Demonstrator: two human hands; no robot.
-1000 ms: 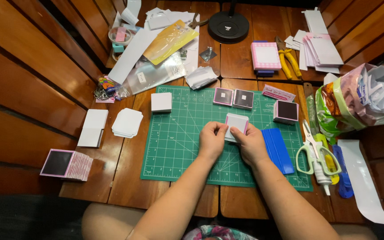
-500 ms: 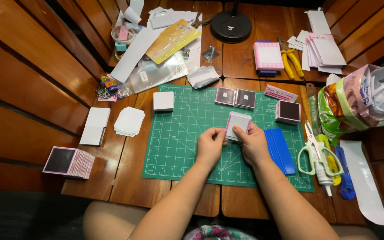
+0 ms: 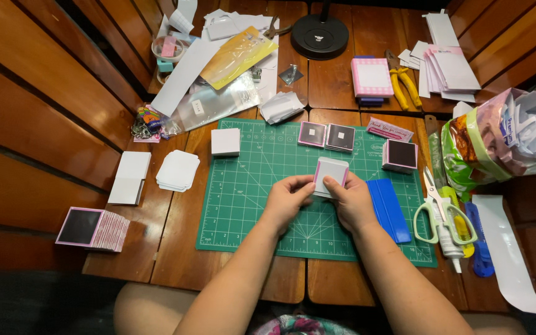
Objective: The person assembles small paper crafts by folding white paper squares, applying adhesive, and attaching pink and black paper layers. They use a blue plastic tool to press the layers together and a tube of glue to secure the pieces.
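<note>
My left hand (image 3: 287, 198) and my right hand (image 3: 350, 200) both pinch a small white card with pink edges (image 3: 331, 174), held tilted just above the green cutting mat (image 3: 243, 205). Each hand grips a lower corner of the card with thumb and fingers. Two pink-bordered dark square cards (image 3: 326, 135) lie on the mat beyond the held card. A stack of pink-edged dark cards (image 3: 400, 154) sits to the right of them. A blue scraper (image 3: 388, 209) lies on the mat right beside my right hand.
A white card stack (image 3: 226, 141) sits at the mat's far left corner. White paper stacks (image 3: 177, 170) and a pink-edged dark stack (image 3: 92, 228) lie left. Scissors (image 3: 434, 209), yellow pliers (image 3: 402, 81), a lamp base (image 3: 319, 36) and a scrap-filled bag (image 3: 504, 139) stand right and back.
Both hands have lifted the card slightly and tilted it more upright; they stay in about the same place over the mat.
</note>
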